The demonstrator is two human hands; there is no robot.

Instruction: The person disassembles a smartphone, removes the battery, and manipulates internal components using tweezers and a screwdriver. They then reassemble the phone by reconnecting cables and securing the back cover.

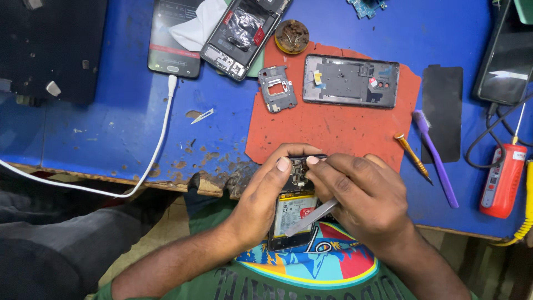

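Observation:
An opened phone (292,214) with its back off and its battery showing sits at the table's front edge, over my lap. My left hand (265,191) grips its left side, thumb up by the top circuit board. My right hand (361,194) holds metal tweezers (312,216) that lie across the battery, its fingertips pressed on the phone's top end. A grey phone frame (351,81) and a small camera cover plate (277,88) lie on the red mat (333,130) beyond my hands.
On the blue table (100,128): a phone on a white cable (158,150), another opened phone (244,33), a round tin of screws (292,36), a purple brush (436,158), a screwdriver (413,158), a black sheet (442,111), and a red device (502,180).

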